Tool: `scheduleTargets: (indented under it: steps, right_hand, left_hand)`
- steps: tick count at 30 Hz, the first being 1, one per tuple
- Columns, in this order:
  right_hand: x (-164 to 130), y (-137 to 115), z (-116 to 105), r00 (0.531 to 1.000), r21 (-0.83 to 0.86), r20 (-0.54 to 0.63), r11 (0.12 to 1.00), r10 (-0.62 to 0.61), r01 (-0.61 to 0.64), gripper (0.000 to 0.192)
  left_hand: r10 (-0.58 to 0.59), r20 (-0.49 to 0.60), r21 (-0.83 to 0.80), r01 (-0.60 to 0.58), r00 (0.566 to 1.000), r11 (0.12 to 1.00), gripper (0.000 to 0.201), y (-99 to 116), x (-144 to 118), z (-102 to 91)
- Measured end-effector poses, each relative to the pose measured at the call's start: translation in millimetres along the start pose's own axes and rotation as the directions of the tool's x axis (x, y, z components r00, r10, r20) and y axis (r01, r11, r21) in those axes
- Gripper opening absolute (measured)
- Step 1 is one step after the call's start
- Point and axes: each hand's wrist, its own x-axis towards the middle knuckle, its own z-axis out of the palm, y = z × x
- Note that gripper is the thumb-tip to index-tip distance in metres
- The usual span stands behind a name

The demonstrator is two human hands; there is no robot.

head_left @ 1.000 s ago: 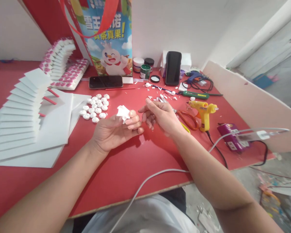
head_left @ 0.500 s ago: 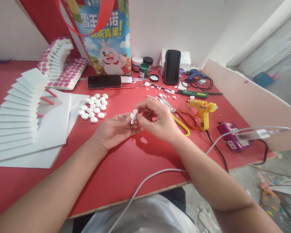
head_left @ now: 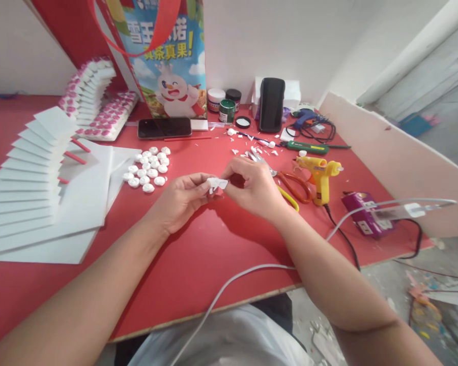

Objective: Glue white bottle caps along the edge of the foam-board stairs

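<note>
I am holding a small white foam piece (head_left: pixel 215 184) between the fingertips of both hands, just above the red worktop (head_left: pixel 198 254) and near its middle. My left hand (head_left: pixel 179 199) is pinching its left end with thumb and forefinger, the other fingers curling under. My right hand (head_left: pixel 252 187) is pinching the right end, fingers closed tight on it, so the two hands are meeting at the piece.

Just left of and beyond my left hand, a cluster of small white foam discs (head_left: pixel 148 166) is lying on the worktop. Further left, white foam sheets (head_left: pixel 61 203) are lying flat, with a fanned stack of white strips (head_left: pixel 26 173) on top of them. Just behind my right hand, orange-handled scissors (head_left: pixel 290 184) are lying among white scraps, and a yellow glue gun (head_left: pixel 319 173) is standing beside them. A purple power strip (head_left: pixel 362 218) is sitting near the right edge.

Toward the back, a black phone (head_left: pixel 164 127) is lying flat, another dark phone (head_left: pixel 272 105) is standing upright, and small paint jars (head_left: pixel 225 104) are sitting between them. A printed bag (head_left: pixel 168 61) is standing against the wall. A white cable (head_left: pixel 244 277) is crossing the near edge under my right forearm.
</note>
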Motion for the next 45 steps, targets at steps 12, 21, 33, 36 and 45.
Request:
scheduleTargets:
  steps: [12,21,33,36,45]
  right_hand:
    - [4.5,3.9,-11.9,0.961,0.241,0.215,0.945,0.172,-0.223,0.014]
    - [-1.5,-0.1,3.0,0.987,-0.156,0.124,0.984,0.104,-0.085,0.015]
    - [-1.0,1.5,6.1,0.997,-0.123,0.054,0.991,0.05,-0.043,0.031]
    - [-1.6,0.1,7.5,0.997,-0.105,0.055,0.994,0.046,-0.04,0.031]
    - [-5.3,-2.0,11.4,0.999,-0.117,0.032,0.993,-0.022,0.026,0.029]
  left_hand:
    - [0.194,-0.041,0.404,-0.162,0.98,0.901,0.018,-0.7,-2.0,-7.1]
    - [0.191,-0.043,0.49,-0.146,0.981,0.859,0.03,4.9,-4.1,1.7]
    - [0.155,-0.097,0.289,-0.121,0.983,0.95,0.026,-2.6,-0.9,0.7]
    - [0.158,-0.102,0.206,-0.134,0.982,0.969,0.026,-6.0,1.2,1.0]
    - [0.491,-0.137,0.623,-0.311,0.86,0.718,0.021,-5.9,-5.3,8.4]
